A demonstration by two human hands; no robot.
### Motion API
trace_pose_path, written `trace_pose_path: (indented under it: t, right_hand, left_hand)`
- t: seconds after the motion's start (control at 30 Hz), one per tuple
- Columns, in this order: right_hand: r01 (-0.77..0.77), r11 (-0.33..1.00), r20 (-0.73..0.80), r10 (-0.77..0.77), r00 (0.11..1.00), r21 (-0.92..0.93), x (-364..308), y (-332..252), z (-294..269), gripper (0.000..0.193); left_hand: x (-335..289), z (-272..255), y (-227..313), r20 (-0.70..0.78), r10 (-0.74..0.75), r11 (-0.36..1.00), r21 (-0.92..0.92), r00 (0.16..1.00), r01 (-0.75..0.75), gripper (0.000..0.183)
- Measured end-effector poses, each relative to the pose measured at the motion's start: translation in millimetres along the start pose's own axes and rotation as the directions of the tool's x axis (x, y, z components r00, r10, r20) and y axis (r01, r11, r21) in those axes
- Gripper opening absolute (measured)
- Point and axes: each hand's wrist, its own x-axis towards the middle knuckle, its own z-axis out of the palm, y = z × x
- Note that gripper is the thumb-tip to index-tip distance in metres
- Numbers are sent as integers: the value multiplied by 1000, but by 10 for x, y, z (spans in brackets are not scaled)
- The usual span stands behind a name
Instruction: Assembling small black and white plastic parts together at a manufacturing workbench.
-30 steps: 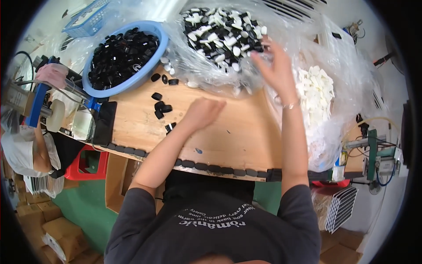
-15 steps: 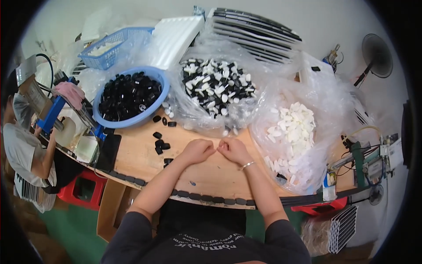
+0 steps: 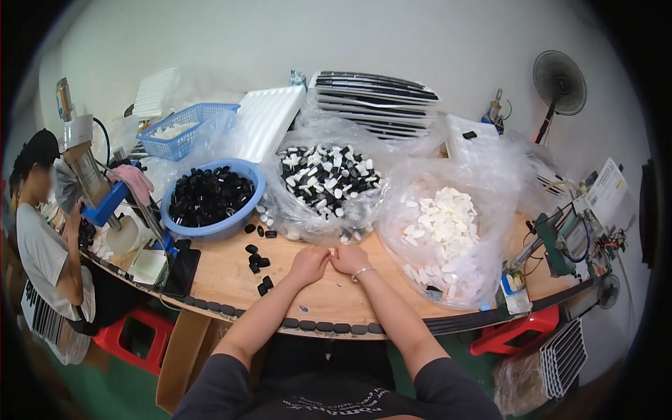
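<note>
Blue bowl [image 3: 246, 183] of black caps sitting at L, within reach. L hand [image 3: 309, 264] & R hand [image 3: 349, 259] meeting mid-desk [image 3: 224, 276], fingers pinching together on a small white piece [image 3: 332, 250], bracing it low. White-parts bag [image 3: 448, 231] lying R.

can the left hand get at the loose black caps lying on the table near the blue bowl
Probably yes: the left hand rests on the wooden table, and the loose black caps lie just to its left with only bare wood between.
</note>
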Motion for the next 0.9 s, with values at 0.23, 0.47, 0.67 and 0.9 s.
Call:
trace_pose_path:
  t: [0.23,0.47,0.67,0.9]
  right_hand:
    - [-61,998,154,63,986,-13,13,-74,-85,41]
    - [-72,997,116,73,991,-8,77,-53,-3,38]
    - [-64,997,203,73,976,-50,99,-112,-52,45]
    - [-104,994,111,106,988,-20,39,-108,-37,46]
  left_hand:
    - [-41,13,-3,11,-14,1000,-7,1000,14,8]
    - [-44,49,-65,-6,-26,1000,0,1000,26,9]
    - [-79,58,-79,-59,-1,1000,2,998,1,8]
    - [-49,-8,-62,69,-35,999,0,997,35,12]
